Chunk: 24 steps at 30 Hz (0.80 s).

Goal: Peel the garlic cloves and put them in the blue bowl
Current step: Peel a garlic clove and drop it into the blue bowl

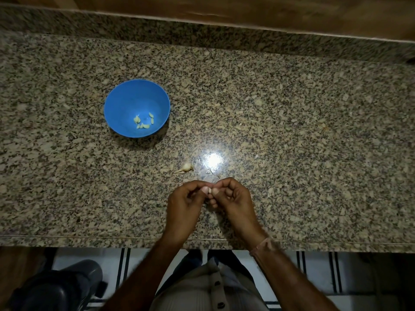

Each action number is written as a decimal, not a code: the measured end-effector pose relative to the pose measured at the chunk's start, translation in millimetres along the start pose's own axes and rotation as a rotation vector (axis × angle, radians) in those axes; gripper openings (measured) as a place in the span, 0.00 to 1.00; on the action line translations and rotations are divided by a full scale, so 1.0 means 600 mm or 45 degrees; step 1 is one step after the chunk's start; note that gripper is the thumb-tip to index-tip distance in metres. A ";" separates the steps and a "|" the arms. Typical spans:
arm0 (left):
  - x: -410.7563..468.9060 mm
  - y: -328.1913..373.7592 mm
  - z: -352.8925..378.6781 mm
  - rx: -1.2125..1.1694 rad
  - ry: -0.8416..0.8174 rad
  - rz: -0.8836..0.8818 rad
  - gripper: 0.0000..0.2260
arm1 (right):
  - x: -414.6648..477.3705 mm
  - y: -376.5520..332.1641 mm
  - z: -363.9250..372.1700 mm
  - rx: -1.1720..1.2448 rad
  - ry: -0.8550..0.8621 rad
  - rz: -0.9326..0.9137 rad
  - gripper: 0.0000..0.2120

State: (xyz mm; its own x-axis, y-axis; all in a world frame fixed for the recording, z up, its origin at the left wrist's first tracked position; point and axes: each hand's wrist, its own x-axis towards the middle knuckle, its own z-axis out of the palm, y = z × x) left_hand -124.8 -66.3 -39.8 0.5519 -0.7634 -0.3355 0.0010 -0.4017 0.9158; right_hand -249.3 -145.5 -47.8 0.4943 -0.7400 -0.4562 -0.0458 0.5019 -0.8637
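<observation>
The blue bowl [125,102] stands on the granite counter at the left, with several pale peeled garlic cloves [143,122] in its bottom. My left hand [183,205] and my right hand [233,198] meet near the counter's front edge, thumbs tip to tip, pinching a small garlic clove [210,191] between them. Most of that clove is hidden by the fingers. One unpeeled clove [186,167] with a papery tail lies on the counter just beyond the hands.
The speckled granite counter [292,122] runs wide, with a bright light reflection beyond the hands and a raised granite ledge and wooden wall at the back. A thin scrap of skin [214,173] lies near the hands. Below the front edge are tiled floor and a dark object at lower left.
</observation>
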 end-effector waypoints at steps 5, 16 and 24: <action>-0.003 -0.003 -0.001 -0.203 0.046 -0.109 0.05 | -0.007 -0.004 0.007 -0.139 0.003 -0.100 0.04; 0.003 -0.010 -0.004 -0.176 0.061 -0.163 0.12 | -0.003 0.004 0.000 -0.565 0.055 -0.358 0.14; -0.002 -0.004 0.008 -0.328 0.027 -0.232 0.10 | -0.006 -0.009 0.008 -0.625 0.031 -0.472 0.08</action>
State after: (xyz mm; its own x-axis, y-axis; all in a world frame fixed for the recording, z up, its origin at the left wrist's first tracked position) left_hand -129.4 -66.5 -42.7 0.5404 -0.6790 -0.4970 0.3111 -0.3875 0.8678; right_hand -246.7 -143.5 -40.6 0.5341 -0.8387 -0.1061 -0.2718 -0.0515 -0.9610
